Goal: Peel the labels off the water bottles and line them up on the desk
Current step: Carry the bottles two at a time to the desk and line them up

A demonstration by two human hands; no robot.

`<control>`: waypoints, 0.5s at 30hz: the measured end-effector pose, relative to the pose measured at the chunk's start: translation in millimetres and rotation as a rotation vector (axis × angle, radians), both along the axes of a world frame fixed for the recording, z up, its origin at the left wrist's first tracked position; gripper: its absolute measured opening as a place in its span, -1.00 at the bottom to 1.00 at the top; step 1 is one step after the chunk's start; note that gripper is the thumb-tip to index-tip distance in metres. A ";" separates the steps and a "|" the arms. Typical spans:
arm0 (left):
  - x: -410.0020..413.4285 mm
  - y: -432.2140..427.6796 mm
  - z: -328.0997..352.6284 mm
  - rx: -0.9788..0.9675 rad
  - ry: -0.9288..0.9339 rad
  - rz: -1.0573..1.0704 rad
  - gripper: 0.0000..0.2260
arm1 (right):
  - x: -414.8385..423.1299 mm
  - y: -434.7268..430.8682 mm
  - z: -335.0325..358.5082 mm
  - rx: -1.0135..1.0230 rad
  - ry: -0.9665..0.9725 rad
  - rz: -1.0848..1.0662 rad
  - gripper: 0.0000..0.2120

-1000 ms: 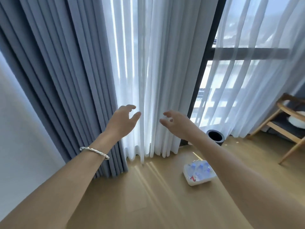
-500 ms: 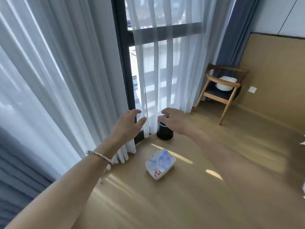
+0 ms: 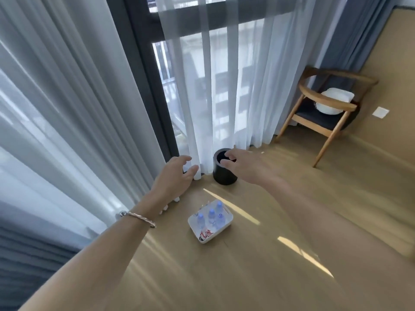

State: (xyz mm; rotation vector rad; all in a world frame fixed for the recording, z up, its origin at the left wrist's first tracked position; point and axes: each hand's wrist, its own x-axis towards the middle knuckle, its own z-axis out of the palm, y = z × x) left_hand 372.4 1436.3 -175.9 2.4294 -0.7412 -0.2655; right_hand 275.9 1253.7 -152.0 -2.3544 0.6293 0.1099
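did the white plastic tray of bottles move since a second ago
No. The white plastic tray sits just as near the black cylindrical bin; only the camera turned.

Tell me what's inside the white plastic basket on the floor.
The white plastic basket holds at least three clear water bottles with blue caps, plus crumpled red-and-white scraps at its near end. Its bottom beneath them is covered; blur hides whether labels remain.

place: home or hotel-like room | evidence: wood floor point(image 3: 224, 277), sheer curtains point(image 3: 224, 86), wooden armchair point(image 3: 325, 104), small bin point(image 3: 222, 173)
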 end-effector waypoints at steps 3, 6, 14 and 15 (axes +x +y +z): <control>12.1 -21.2 -4.7 -0.006 0.009 0.019 -0.61 | 12.2 -14.2 -6.0 0.026 -0.010 0.020 -0.55; 24.1 -51.4 -12.2 -0.020 0.056 0.015 -0.60 | 20.2 -32.9 -4.2 0.008 0.018 0.036 -0.56; 78.6 -155.7 -30.4 -0.107 0.142 -0.073 -0.62 | 64.5 -121.2 -5.6 -0.097 0.051 -0.028 -0.58; 89.6 -170.5 -31.9 -0.116 0.148 -0.080 -0.63 | 73.3 -132.8 -6.9 -0.105 0.064 -0.040 -0.58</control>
